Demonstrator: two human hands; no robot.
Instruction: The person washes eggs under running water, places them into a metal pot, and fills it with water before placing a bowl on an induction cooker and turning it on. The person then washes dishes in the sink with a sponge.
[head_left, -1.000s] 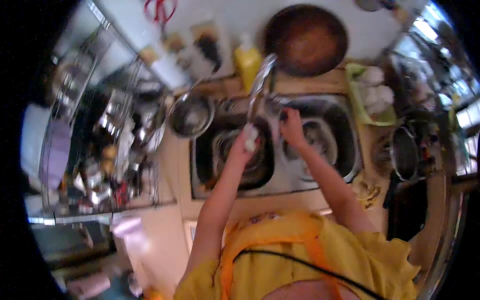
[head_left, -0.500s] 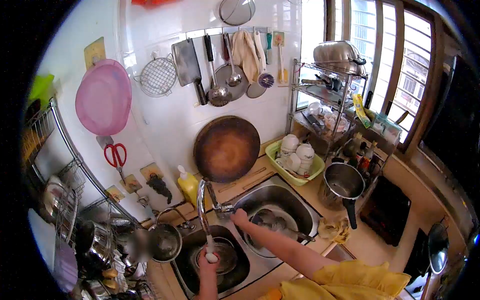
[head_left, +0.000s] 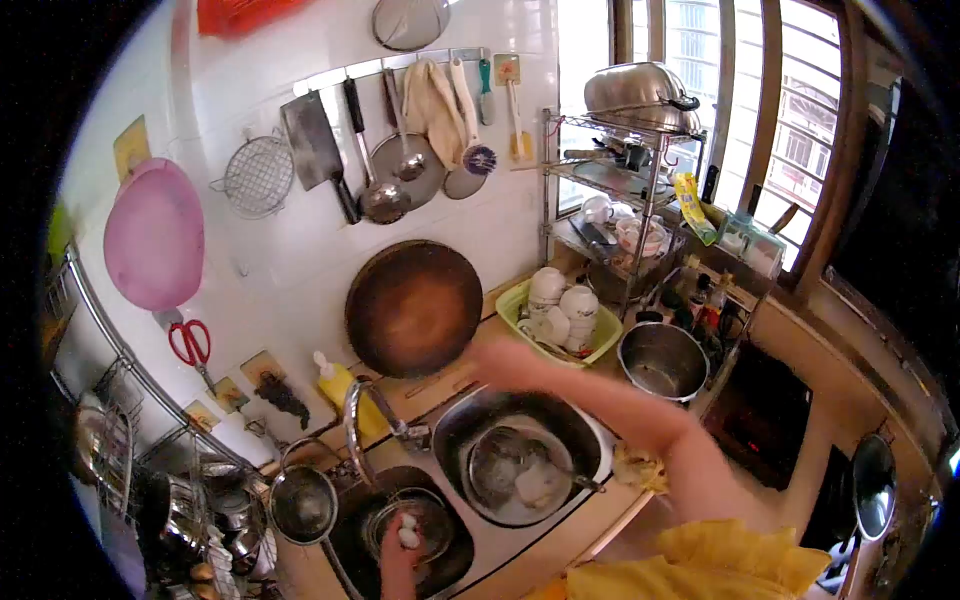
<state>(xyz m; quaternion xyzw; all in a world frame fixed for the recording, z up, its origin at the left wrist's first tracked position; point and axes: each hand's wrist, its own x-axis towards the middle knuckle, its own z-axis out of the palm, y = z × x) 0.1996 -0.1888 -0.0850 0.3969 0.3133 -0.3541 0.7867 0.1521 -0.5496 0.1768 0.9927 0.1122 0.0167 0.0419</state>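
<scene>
White oval things: a couple of them, prob eggs imo, over the L basin, held low down in the L hand.
L hand: fingers curled round them, so closed on them afaict; fingertips partly hidden.
Metal bowl: sits in the L basin, right by that hand.
Tap: spout arcs over the L basin. Can't tell if water's running tbh.
R hand: the big change. Half a sec ago it was down by the tap's base, now it's up near the wok. Super blurry, so idk how open it is or if it's got anything. Means the L hand has the white oval things solo rn.
R basin: round metal pan inside, w/ a handle poking toward the rim.
Green basket: white bowls piled in it, on the counter behind the R basin.
Pot: just beside the basket, fwiw.
</scene>
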